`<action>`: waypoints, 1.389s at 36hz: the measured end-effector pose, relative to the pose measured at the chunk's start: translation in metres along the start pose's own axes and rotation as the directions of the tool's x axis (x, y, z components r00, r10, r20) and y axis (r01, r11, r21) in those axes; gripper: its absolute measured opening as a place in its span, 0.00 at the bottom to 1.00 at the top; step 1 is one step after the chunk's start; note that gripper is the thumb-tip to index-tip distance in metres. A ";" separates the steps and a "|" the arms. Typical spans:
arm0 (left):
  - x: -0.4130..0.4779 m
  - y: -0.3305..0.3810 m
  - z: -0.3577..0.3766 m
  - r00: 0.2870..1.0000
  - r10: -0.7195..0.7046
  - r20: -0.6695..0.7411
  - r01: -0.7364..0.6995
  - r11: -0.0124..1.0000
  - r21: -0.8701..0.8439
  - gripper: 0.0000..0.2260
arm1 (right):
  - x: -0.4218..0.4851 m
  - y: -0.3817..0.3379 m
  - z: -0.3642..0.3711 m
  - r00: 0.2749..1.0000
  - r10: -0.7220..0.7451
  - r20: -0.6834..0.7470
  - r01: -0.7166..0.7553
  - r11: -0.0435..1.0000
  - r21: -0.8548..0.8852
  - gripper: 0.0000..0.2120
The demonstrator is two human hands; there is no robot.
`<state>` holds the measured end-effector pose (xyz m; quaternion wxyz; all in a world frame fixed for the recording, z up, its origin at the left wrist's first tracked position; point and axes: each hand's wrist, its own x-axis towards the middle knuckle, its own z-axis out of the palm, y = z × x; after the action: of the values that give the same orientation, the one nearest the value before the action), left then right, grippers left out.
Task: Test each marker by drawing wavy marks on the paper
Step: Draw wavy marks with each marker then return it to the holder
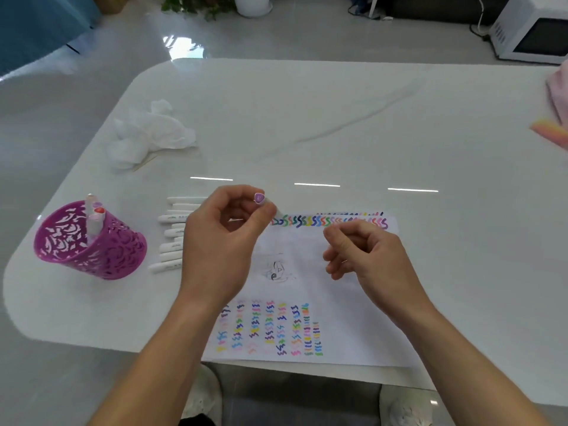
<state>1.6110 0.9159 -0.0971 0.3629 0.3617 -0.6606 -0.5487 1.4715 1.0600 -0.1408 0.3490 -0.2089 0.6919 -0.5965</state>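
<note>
My left hand (221, 238) pinches a white marker with a purple end cap (260, 198) above the top left corner of the paper (338, 302). To its right, my right hand (362, 250) hovers over the sheet with fingers curled and nothing visible in it. Wavy marks in many colours run along the paper's far edge (329, 222) and fill columns at its near left (270, 327). A faint pencil sketch (278, 270) sits mid-sheet. Several white markers (172, 235) lie in a row left of the paper, partly hidden by my left hand.
A purple cut-out pen holder (92, 241) with a few markers stands at the table's left. Crumpled white tissue (150, 133) lies further back. Pink cloth (556, 96) lies at the right edge. The table's near edge runs just under the paper.
</note>
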 end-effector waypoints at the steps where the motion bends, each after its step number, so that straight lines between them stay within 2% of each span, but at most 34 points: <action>1: 0.001 0.000 -0.005 0.999 0.032 -0.021 -0.031 0.999 0.038 0.06 | 0.000 0.001 0.001 1.000 -0.006 0.006 0.006 1.000 -0.022 0.10; 8: -0.001 0.004 -0.034 0.940 0.291 -0.180 -0.242 0.937 0.252 0.05 | 0.001 0.006 0.014 0.996 -0.028 0.081 0.043 0.981 -0.188 0.07; 15: 0.001 0.009 -0.063 0.755 0.595 -0.276 -0.425 0.764 0.485 0.08 | 0.002 0.016 0.024 0.992 -0.010 0.126 0.053 0.939 -0.340 0.02; 19: 0.002 0.010 -0.079 0.641 0.688 -0.341 -0.409 0.681 0.608 0.10 | 0.005 0.017 0.026 0.995 -0.002 0.104 0.039 0.935 -0.353 0.02; 22: 0.004 0.011 -0.089 0.603 0.697 -0.389 -0.371 0.676 0.637 0.12 | 0.006 0.018 0.027 0.996 0.001 0.093 0.033 0.931 -0.365 0.01; 25: 0.006 0.012 -0.099 0.631 0.663 -0.403 -0.318 0.694 0.646 0.13 | 0.007 0.018 0.028 0.996 0.003 0.089 0.032 0.922 -0.386 0.01; 30: 0.008 0.004 -0.119 0.726 0.564 -0.394 -0.196 0.719 0.667 0.12 | 0.007 0.017 0.028 0.996 0.004 0.089 0.030 0.924 -0.381 0.02; 35: 0.009 -0.004 -0.138 0.768 0.479 -0.425 -0.114 0.754 0.646 0.10 | 0.008 0.017 0.029 0.996 0.004 0.085 0.030 0.922 -0.387 0.03; 40: 0.008 -0.013 -0.151 0.842 0.370 -0.393 -0.007 0.735 0.678 0.09 | 0.008 0.017 0.031 0.997 -0.004 0.081 0.036 0.914 -0.404 0.04; 46: 0.004 -0.017 -0.150 0.873 0.313 -0.373 0.094 0.644 0.759 0.10 | 0.009 0.019 0.033 0.998 -0.009 0.058 0.032 0.908 -0.417 0.08; 50: 0.004 -0.018 -0.150 0.897 0.277 -0.344 0.112 0.610 0.784 0.12 | 0.009 0.019 0.034 0.999 -0.005 0.047 0.024 0.906 -0.422 0.10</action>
<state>1.7416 0.8405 -0.0948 0.3292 0.5640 -0.7520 -0.0899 1.4931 1.0341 -0.1633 0.3064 -0.2979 0.7951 -0.4303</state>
